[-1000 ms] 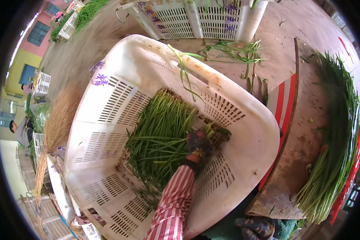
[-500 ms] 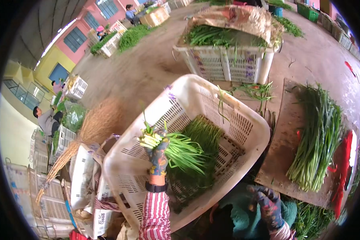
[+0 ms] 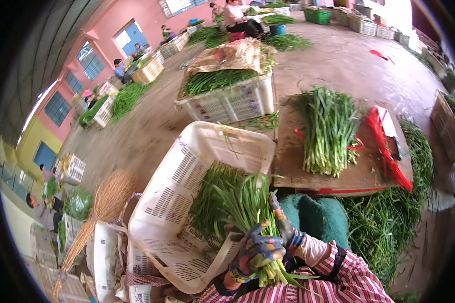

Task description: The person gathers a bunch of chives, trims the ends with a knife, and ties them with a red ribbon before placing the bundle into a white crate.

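Observation:
Both my hands, in dark flower-patterned gloves, hold a bunch of green chives (image 3: 247, 199) close to my body. My left hand (image 3: 258, 250) wraps round the stalks near their pale cut ends. Against the bunch's right side presses my right hand (image 3: 289, 230), thumb pointing up along the leaves. The leaves fan out over the near edge of a white slatted plastic crate (image 3: 162, 202). Inside that crate lie more chives (image 3: 207, 189), in a neat layer. To the right, a large pile of chives (image 3: 328, 134) rests on a wooden board (image 3: 288, 161), with a red tie partly under it.
Red ties (image 3: 381, 146) lie by the board's right edge. Loose greens (image 3: 384, 237) cover the floor below it. Beyond stands a full crate (image 3: 232, 101) under brown sacking. A straw broom (image 3: 106, 197) leans at the left. Several people sit working further back.
My left hand has come back from over the crate to my body, holding chives. My right hand has joined it on the bunch. The view has turned rightward.

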{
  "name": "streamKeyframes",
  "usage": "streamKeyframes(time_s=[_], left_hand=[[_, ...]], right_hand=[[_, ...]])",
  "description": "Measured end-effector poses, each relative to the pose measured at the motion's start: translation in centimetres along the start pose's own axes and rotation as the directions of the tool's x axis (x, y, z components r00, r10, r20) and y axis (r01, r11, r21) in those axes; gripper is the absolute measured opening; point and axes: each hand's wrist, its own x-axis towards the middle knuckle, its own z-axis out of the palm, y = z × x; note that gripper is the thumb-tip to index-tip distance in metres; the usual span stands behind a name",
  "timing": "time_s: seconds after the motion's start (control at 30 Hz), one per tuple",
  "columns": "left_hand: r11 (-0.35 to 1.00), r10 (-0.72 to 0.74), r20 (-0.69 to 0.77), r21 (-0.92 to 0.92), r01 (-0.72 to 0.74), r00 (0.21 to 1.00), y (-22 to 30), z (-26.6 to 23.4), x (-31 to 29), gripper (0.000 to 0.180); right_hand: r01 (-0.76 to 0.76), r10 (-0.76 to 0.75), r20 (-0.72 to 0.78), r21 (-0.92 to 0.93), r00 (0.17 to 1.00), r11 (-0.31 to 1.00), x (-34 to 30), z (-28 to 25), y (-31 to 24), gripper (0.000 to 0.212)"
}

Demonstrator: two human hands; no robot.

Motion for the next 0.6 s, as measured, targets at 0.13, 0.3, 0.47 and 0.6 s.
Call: streamKeyframes(time_s=[0.13,0.3,0.47,0.6], left_hand=[[0.973,-0.163,0.188,-0.129,0.189,0.968,3.4,1.7,-1.1,0.026],[0.907,0.21,0.27,0.305,-0.29,0.94,5.2,1.5,2.4,0.038],[0.981,0.005,0.118,0.192,-0.027,0.993,4.0,-0.5,6.9,0.069],[0.842,-0.188,0.138,-0.488,0.232,0.973,3.3,4.1,14.8,0.074]], right_hand=[[-0.361,0.261,0.289,0.381,0.921,0.851,0.2,-1.0,-2.6,0.059],[-0.024,0.035,0.213,-0.049,0.976,0.998,-2.2,-1.5,-8.5,0.037],[0.624,-0.417,0.621,-0.767,0.664,-0.148,-7.5,-2.5,-19.9,0.022],[0.382,-0.442,-0.078,-0.386,0.894,0.84,-10.9,-3.9,-25.5,0.037]])
